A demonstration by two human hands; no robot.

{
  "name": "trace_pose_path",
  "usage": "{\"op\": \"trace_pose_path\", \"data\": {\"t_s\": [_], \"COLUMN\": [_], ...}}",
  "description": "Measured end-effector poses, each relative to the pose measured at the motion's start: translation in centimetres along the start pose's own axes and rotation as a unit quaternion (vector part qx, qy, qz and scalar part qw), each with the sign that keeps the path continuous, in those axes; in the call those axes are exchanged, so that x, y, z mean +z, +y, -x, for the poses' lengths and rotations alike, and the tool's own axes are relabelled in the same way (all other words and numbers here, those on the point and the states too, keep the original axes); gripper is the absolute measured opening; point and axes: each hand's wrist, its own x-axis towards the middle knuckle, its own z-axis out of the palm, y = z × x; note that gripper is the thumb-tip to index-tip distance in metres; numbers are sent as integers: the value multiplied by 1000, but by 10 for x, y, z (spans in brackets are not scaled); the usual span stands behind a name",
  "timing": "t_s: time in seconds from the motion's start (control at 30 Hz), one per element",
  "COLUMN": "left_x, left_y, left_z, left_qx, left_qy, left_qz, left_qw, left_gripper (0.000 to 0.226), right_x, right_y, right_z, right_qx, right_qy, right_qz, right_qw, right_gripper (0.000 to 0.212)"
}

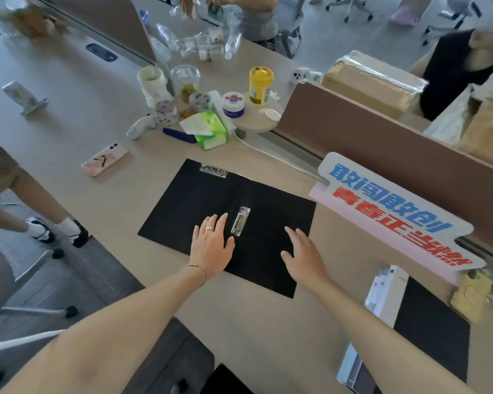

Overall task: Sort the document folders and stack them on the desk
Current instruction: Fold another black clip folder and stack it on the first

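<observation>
Setting: a long beige office desk (103, 194) with brown divider panels, cluttered at the far side with jars, bottles and a green tissue pack (208, 129); other people sit beyond the dividers.
Folder in hand: a black plastic document folder (199, 200) lies spread open and flat in the middle of the desk, inner faces up, a metal clip (241, 220) at its spine and a second clamp (214, 170) at the far edge. No papers show inside.
Left hand: the left hand (211, 245) rests palm down on the left flap, fingers spread and flat, gripping nothing.
Right hand: the right hand (303, 257) sits over the right flap, fingers loosely extended, holding nothing; whether it touches the cover is hard to tell.
Other folders: a second dark flat folder (436, 334) lies near the right edge over white sheets (382, 294), well apart from the open one.
Progress: early, by my reading; the folder is still open and no stack is built.
Left to do: close it, then stack it with the others.
</observation>
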Motion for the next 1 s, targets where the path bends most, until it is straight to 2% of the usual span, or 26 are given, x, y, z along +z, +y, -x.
{"op": "trace_pose_path", "data": {"t_s": [0.23,0.4,0.67,1.0], "left_x": [-24,-36,-37,-47], "left_y": [-96,-139,-152,-152], "left_z": [-69,-101,-124,-151], "left_qx": [-139,-204,-255,-348], "left_qy": [-8,-18,27,28], "left_qz": [6,25,74,116], "left_qw": [990,978,964,930], "left_gripper": [68,67,56,40], "right_x": [47,73,87,75], "right_y": [-54,-75,-87,-89], "right_z": [-58,-90,-96,-101], "right_qx": [-14,-19,25,36], "right_qy": [-76,-106,-113,-117], "right_qz": [1,4,27,-1], "right_qw": [997,994,993,992], "right_gripper": [67,68,69,76]}}
